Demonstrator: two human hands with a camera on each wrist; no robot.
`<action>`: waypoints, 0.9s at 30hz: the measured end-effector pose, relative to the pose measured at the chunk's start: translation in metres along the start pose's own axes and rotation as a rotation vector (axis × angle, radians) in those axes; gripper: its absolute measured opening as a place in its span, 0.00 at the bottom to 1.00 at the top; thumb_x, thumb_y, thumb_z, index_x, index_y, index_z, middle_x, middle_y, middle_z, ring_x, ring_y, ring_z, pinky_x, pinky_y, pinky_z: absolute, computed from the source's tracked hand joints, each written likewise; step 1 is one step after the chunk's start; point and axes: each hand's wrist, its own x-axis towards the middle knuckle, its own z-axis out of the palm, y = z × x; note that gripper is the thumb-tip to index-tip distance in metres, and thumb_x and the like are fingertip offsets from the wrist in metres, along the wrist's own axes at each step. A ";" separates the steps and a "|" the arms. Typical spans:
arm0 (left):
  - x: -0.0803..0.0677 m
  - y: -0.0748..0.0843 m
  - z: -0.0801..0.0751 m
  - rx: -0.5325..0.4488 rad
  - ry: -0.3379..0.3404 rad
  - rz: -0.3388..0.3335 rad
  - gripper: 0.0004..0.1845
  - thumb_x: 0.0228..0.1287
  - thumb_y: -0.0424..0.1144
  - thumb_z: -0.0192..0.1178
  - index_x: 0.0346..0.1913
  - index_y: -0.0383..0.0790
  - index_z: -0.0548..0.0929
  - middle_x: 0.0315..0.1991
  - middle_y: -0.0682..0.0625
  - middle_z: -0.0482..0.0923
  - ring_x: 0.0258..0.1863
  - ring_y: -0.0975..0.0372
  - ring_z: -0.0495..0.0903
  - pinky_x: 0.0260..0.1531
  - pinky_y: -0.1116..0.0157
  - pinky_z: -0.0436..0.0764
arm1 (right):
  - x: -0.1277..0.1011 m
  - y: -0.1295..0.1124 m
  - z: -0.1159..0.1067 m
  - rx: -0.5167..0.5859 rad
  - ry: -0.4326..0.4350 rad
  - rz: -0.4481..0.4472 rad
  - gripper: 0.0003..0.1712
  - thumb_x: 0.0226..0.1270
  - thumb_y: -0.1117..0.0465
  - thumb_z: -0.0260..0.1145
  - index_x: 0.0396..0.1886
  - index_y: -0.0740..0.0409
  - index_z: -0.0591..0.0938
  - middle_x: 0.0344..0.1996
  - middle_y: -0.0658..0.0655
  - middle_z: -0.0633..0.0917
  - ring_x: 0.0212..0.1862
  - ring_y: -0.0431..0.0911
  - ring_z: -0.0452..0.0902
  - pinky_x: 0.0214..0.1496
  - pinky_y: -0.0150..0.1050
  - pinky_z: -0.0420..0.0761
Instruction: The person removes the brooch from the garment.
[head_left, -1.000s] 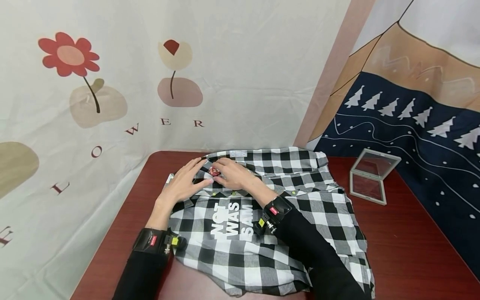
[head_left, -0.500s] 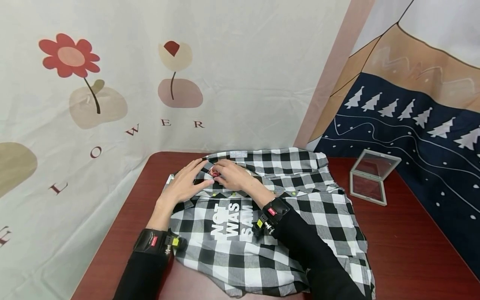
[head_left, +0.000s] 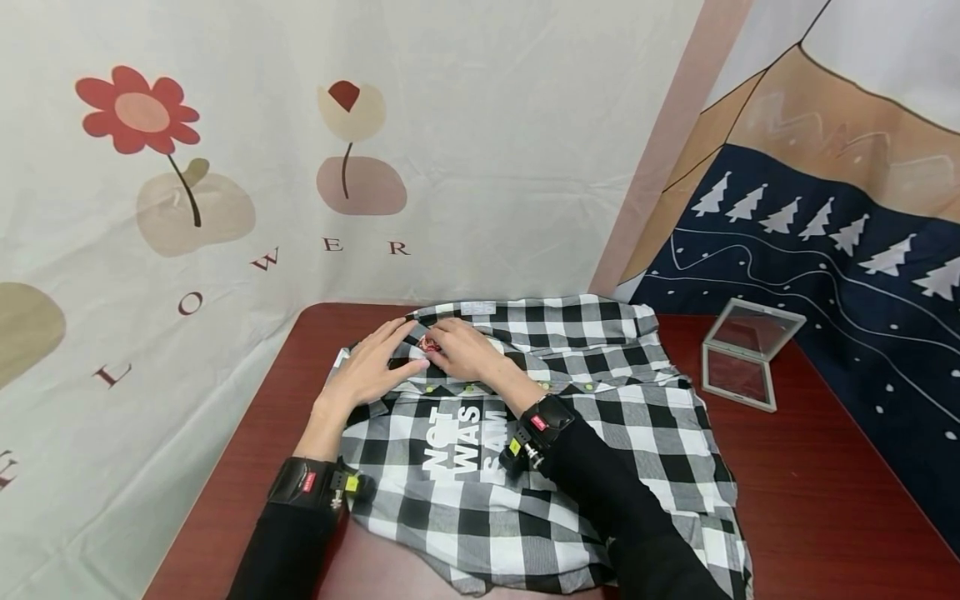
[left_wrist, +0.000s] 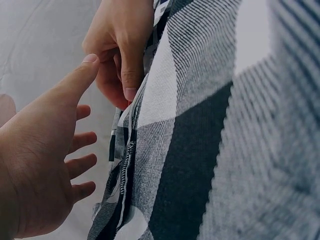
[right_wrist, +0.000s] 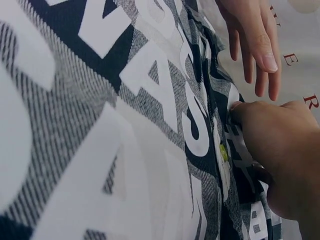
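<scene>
A black-and-white checked shirt (head_left: 540, 500) with white lettering lies spread on the table, its button placket running across it. Near the collar, a small red patterned piece (head_left: 429, 343) shows between the fingers and thumb of my right hand (head_left: 468, 350). Those fingers curl down at the cloth in the left wrist view, with a sliver of red by the thumb tip; most of the piece is hidden. My left hand (head_left: 363, 371) is held beside the right, fingers extended and thumb apart, holding nothing. In the right wrist view, yellow-green buttons (right_wrist: 223, 152) show on the placket.
A hinged two-panel frame (head_left: 738, 390) stands unfolded on the reddish-brown table (head_left: 817, 492), right of the shirt. Behind the table hang a pale flower-print curtain (head_left: 495, 167) and a dark blue tree-print cloth (head_left: 810, 258).
My right wrist has shifted slightly left and down, with its fingers closing further over the small red patterned piece. The left hand and shirt have hardly moved.
</scene>
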 end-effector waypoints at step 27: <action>0.001 -0.001 -0.001 -0.067 0.035 0.034 0.45 0.84 0.58 0.65 0.92 0.46 0.61 0.92 0.36 0.57 0.91 0.39 0.59 0.84 0.29 0.67 | -0.001 0.001 -0.005 0.125 0.101 -0.020 0.17 0.89 0.55 0.66 0.65 0.58 0.89 0.64 0.61 0.90 0.73 0.58 0.83 0.81 0.53 0.81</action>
